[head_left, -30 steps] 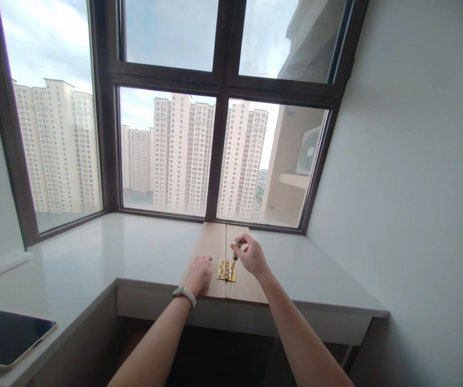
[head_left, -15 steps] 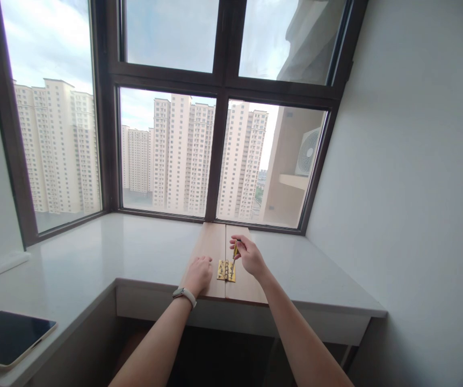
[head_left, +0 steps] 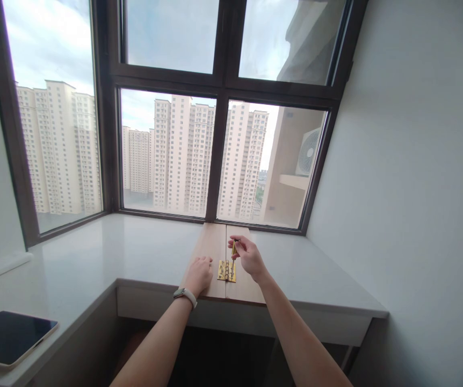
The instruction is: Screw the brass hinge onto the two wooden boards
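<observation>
The right hand (head_left: 249,258) holds a screwdriver (head_left: 233,250) at the hinge (head_left: 222,271).

Forearms (head_left: 157,341) stretched forward; left fingers (head_left: 204,260) low, palm-down; right fingers (head_left: 241,241) raised, pinched.

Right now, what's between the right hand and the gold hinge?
The screwdriver shaft: in the head view it runs from the right hand down toward the gold hinge.

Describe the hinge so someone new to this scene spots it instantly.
Below the window's dark central post, two pale wooden boards lie side by side on the white sill. The hinge straddles their seam, right of the left hand. It is flat and gold-coloured, unlike the slim screwdriver in the right hand.
</observation>
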`<action>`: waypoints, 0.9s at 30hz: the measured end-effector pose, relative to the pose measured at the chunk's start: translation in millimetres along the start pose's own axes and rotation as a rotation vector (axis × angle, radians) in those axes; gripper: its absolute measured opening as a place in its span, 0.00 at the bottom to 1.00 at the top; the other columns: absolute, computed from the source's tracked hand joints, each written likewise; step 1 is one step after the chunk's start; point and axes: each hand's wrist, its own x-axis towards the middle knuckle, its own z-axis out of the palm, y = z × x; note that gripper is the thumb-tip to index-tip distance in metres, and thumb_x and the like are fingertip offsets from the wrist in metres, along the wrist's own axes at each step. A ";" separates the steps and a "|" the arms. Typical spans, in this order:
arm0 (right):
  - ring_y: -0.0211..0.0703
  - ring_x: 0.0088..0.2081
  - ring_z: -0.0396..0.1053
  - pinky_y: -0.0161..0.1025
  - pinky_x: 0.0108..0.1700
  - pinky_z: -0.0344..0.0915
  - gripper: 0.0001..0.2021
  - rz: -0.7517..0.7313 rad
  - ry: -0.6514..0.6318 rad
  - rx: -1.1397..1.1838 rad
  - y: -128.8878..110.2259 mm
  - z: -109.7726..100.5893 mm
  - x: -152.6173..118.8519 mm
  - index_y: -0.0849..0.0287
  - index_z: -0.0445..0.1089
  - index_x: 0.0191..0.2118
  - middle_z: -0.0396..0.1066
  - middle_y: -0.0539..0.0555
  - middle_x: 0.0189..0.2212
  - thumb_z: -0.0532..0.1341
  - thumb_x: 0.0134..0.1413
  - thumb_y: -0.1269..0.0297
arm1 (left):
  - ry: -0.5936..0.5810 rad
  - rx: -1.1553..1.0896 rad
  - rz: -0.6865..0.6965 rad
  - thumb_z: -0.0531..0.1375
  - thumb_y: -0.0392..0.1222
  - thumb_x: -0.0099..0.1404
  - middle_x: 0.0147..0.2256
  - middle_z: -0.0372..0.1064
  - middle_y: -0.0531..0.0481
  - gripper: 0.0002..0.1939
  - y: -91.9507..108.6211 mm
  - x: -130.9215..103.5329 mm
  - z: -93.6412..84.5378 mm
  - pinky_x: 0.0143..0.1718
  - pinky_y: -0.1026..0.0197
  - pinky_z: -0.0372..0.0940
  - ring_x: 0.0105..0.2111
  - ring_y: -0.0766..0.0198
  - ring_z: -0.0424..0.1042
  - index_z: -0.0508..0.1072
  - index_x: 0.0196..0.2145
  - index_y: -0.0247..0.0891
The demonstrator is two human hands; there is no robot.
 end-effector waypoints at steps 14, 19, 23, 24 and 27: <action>0.53 0.46 0.74 0.47 0.38 0.78 0.23 0.018 0.036 0.019 -4.2 -0.5 -2.4 0.56 0.72 0.48 0.75 0.60 0.43 0.61 0.59 0.42 | -0.055 0.060 -0.019 0.49 0.37 0.71 0.53 0.71 0.39 0.18 5.2 -2.5 -5.7 0.54 0.56 0.56 0.53 0.53 0.65 0.72 0.54 0.36; 0.53 0.44 0.75 0.46 0.35 0.78 0.22 0.019 0.092 0.024 -2.4 0.8 -1.0 0.57 0.71 0.42 0.76 0.59 0.40 0.66 0.54 0.42 | -0.037 0.047 -0.009 0.50 0.35 0.69 0.52 0.72 0.40 0.19 1.9 -1.7 -2.3 0.54 0.57 0.56 0.53 0.53 0.65 0.73 0.53 0.36; 0.53 0.44 0.75 0.44 0.32 0.78 0.22 0.023 0.121 0.030 -1.7 1.8 -1.0 0.56 0.68 0.39 0.76 0.58 0.40 0.68 0.51 0.43 | -0.017 0.022 0.005 0.50 0.35 0.69 0.51 0.72 0.40 0.18 -0.7 -0.8 0.4 0.53 0.57 0.57 0.52 0.53 0.66 0.73 0.51 0.36; 0.53 0.44 0.75 0.44 0.33 0.79 0.22 0.023 0.115 0.029 -2.0 1.4 -1.6 0.56 0.69 0.41 0.76 0.58 0.40 0.67 0.52 0.43 | -0.014 0.020 0.006 0.50 0.35 0.69 0.51 0.72 0.40 0.18 -0.9 -0.6 0.6 0.53 0.57 0.57 0.52 0.54 0.66 0.73 0.51 0.36; 0.51 0.46 0.74 0.45 0.37 0.79 0.21 0.024 0.072 0.023 -2.9 -0.9 -3.8 0.55 0.70 0.47 0.75 0.58 0.43 0.62 0.58 0.43 | -0.019 0.019 -0.004 0.50 0.36 0.69 0.51 0.72 0.40 0.18 -0.5 -0.4 0.3 0.54 0.57 0.57 0.52 0.53 0.66 0.73 0.51 0.36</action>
